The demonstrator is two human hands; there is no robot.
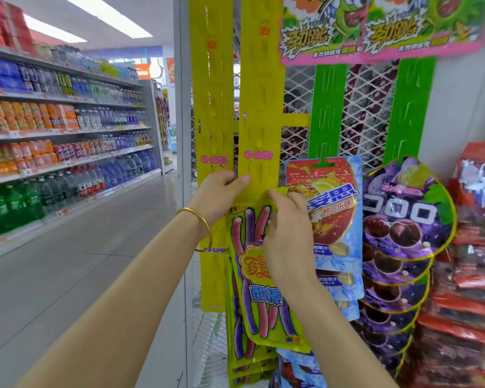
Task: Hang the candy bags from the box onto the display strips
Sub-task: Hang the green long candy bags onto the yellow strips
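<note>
Yellow candy bag (263, 278) — right hand (287, 236) pinching, left hand (217, 193) on strip (259, 107)

This is a shop, a supermarket aisle by the look of it. At nine o'clock long shelves (67, 130) run off loaded with bottled drinks (115, 169) and price tags along their edges. At twelve o'clock yellow display strips (259, 107) hang on a mesh rack; at three o'clock candy bags (403, 214) hang in rows under a bright cardboard sign (375, 26).
</note>
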